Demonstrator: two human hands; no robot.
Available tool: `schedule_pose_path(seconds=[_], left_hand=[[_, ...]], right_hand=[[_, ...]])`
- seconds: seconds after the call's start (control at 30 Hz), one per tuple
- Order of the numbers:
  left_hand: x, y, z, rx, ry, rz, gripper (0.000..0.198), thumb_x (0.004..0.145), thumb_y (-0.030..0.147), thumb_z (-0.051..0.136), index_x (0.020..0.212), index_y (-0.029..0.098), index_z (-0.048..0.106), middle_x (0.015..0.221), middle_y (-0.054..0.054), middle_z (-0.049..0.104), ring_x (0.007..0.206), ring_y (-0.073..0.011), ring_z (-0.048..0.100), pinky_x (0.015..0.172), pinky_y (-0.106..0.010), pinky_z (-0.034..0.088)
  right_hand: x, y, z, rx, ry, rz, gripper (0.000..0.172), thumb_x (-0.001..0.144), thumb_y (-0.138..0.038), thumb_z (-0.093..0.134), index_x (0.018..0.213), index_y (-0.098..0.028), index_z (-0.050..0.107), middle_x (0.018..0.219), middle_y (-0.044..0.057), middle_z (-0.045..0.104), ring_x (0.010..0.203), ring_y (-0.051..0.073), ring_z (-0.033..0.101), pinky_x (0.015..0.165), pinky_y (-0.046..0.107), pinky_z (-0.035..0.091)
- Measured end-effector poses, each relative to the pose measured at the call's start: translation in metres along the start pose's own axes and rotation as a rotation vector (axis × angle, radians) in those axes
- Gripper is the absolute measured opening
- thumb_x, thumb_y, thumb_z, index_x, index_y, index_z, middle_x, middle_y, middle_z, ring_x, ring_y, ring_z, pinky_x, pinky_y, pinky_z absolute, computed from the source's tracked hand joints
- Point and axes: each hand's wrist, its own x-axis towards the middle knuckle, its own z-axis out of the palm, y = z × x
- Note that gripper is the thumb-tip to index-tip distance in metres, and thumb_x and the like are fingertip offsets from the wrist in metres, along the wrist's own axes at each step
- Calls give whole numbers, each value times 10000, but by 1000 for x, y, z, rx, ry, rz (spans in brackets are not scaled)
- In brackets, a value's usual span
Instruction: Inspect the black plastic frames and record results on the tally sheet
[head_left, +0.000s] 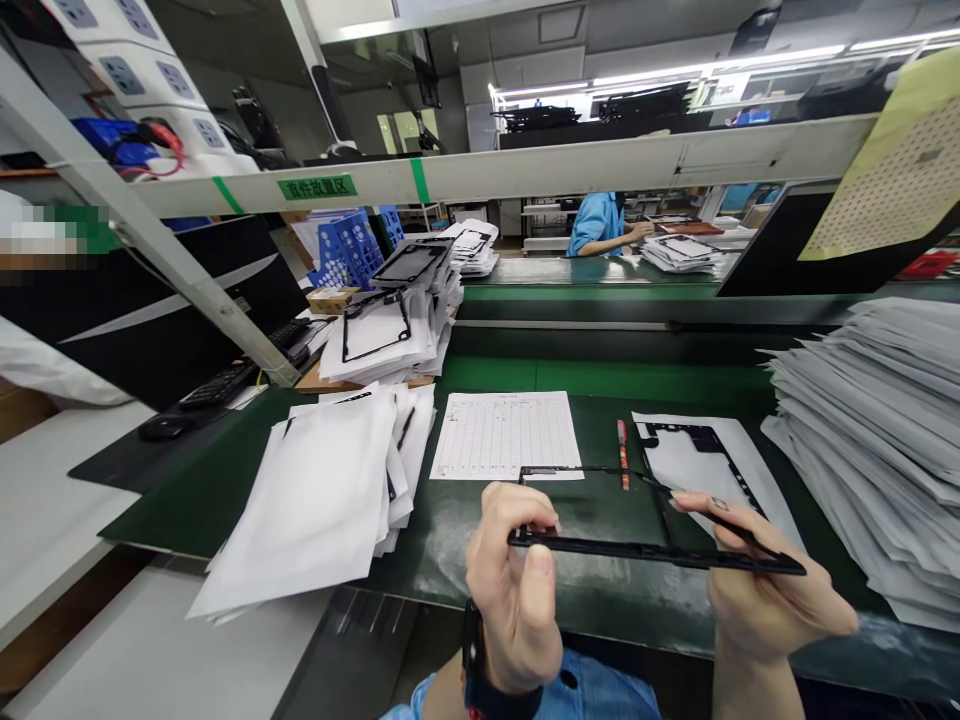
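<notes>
A thin black plastic frame (637, 549) is held up over the bench, seen nearly edge-on. My left hand (517, 590) pinches its left end between thumb and curled fingers; a dark band circles that wrist. At the right end my right hand (772, 580) grips the same frame, one finger stretched along its side and the thumb hidden. Behind the held frame, another black part (690, 440) lies on a white sheet (757, 455). A red marker pen (622, 455) and a printed form (506, 430) rest on the green bench top beyond my hands.
To the left sits a pile of white sheets (300, 500), with stacked sheets and black frames (375, 325) behind it. A tall stack of white sheets (877, 450) stands at right. A metal rail (487, 180) crosses above. Across the bench, a person in blue (596, 225) works.
</notes>
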Motion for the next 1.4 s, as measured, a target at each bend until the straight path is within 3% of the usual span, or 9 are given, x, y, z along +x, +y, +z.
schedule_pose_path(seconds=[0.13,0.4,0.57,0.67,0.77,0.9,1.03,1.2,1.4], left_hand=[[0,2,-1,7,-2,-1,246,1025,349,516,840,218,612,724,-14,577,707,-183,555,646,-308,447],[3,6,-8,70,-37,-2,269,1036,290,514,804,218,630,703,-7,609,699,-178,596,644,-302,473],[5,13,-10,334,-30,194,62,973,220,622,992,214,681,874,-21,717,847,-202,667,809,-344,531],[6,21,-7,436,-140,280,73,992,177,616,956,208,672,857,-1,743,822,-169,664,817,-325,513],[9,29,-6,413,-346,251,300,1107,206,440,888,200,645,753,34,734,665,-102,645,713,-288,470],[18,35,-8,408,-438,248,482,1132,479,387,868,175,652,622,23,662,516,-91,596,541,-250,447],[21,39,-6,392,-432,323,441,1117,467,445,832,177,617,529,52,584,433,-72,551,471,-194,438],[7,40,-3,386,-207,262,398,1093,485,479,791,232,538,448,93,426,369,-90,460,449,-235,379],[3,32,-18,407,-309,328,299,1085,386,521,834,235,585,474,81,433,440,-115,522,486,-231,423]], right_hand=[[0,-1,0,34,-31,8,419,893,46,633,1159,-233,797,967,-1,826,764,212,813,671,297,705],[-6,-9,-1,-72,31,39,304,957,-22,611,1095,-226,790,727,-31,719,563,145,705,549,266,636],[-5,-20,-7,-84,3,-58,495,957,18,580,1334,-260,742,771,-6,664,578,134,641,511,270,574],[1,-27,-5,-97,-127,-156,597,952,40,536,1462,-244,659,845,40,694,610,151,633,459,272,506],[8,-32,1,-100,-165,-221,625,939,73,525,1496,-195,622,883,68,701,647,157,631,459,269,487],[17,-39,5,-77,-248,-256,390,985,49,503,1288,-69,718,839,65,669,685,144,613,531,260,521],[25,-48,2,-114,-384,-296,241,1044,-2,477,997,-61,706,792,54,672,671,116,580,566,238,524],[27,-62,-1,-159,-446,-238,244,1087,-50,452,1045,-86,690,817,33,701,689,109,592,614,250,535],[33,-71,-6,-227,-518,-219,230,1121,-128,442,1094,-142,670,820,17,747,630,105,632,582,261,550]])
